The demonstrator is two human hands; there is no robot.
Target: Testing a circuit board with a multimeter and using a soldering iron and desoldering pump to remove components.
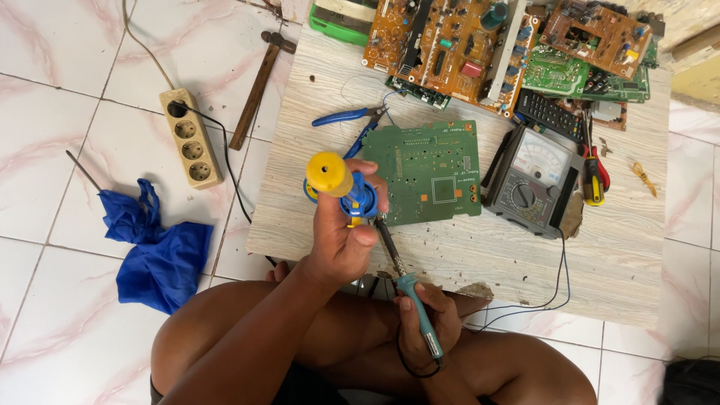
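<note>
My left hand [341, 236] is closed around a blue desoldering pump with a yellow plunger knob [330, 174], held upright over the left edge of a green circuit board [431, 169]. My right hand [431, 322] grips the teal handle of a soldering iron [418, 311]. The iron's dark tip points up and left toward the pump's nozzle at the board's lower left corner. The board lies flat on a low pale wooden table [487, 255]. My bare legs are folded under the table's near edge.
Blue-handled pliers [345, 117] lie left of the board, an analog multimeter [532, 184] right of it. Orange and green circuit boards [465, 45], a black remote control [550, 114] and a red-yellow screwdriver [594, 176] fill the far side. On the tiles: power strip [191, 139], hammer [255, 86], blue cloth [154, 247].
</note>
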